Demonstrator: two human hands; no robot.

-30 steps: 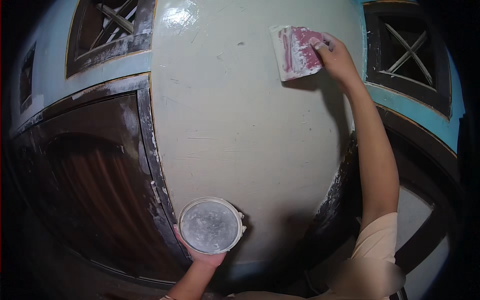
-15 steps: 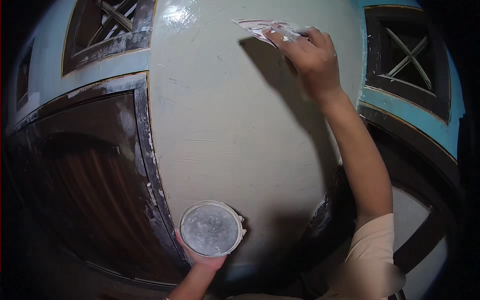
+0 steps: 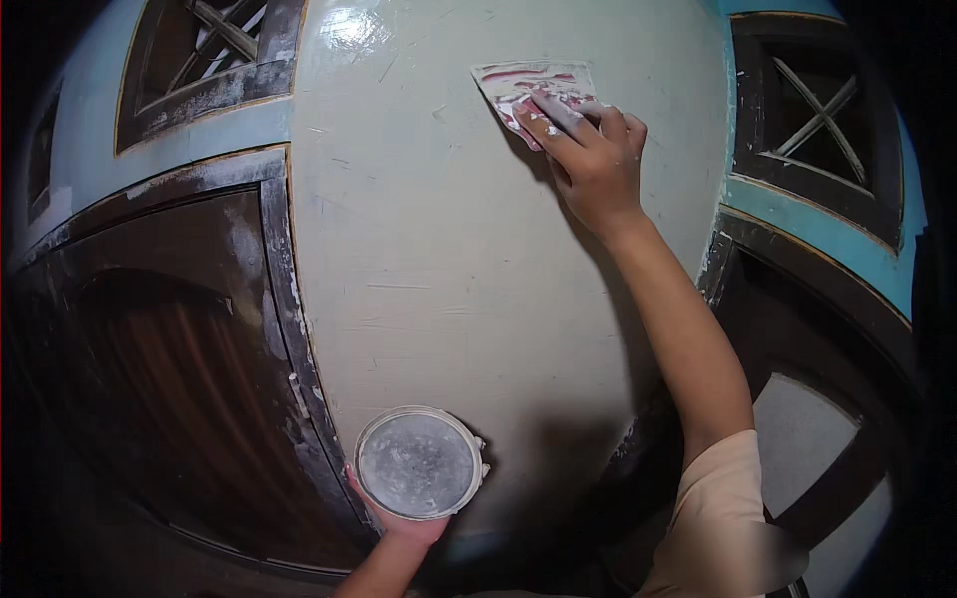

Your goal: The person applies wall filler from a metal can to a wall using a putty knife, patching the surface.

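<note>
My right hand (image 3: 598, 164) is raised against the upper part of a pale cream wall (image 3: 439, 229). Its fingers press on a flat reddish putty spreader (image 3: 533, 85), smeared with white paste, whose broad edge lies against the wall. White smears also mark the fingers. Low down, left of the middle, my left hand (image 3: 414, 526) grips a round tub (image 3: 419, 463) from below, its palm and fingers partly hidden by it. The tub's round face is grey with whitish stains, and lumps of paste cling to its right rim.
A dark wooden door (image 3: 150, 379) with a paint-spotted frame (image 3: 279, 259) stands at the left. Crossed-bar vent windows (image 3: 822, 120) are set in blue wall on both sides. At the right is another dark frame with pale panels (image 3: 802, 439). Scratches mark the cream wall.
My right hand has moved down and slightly left along the wall with the spreader, showing more of its reddish face. The left hand and tub have barely shifted.
</note>
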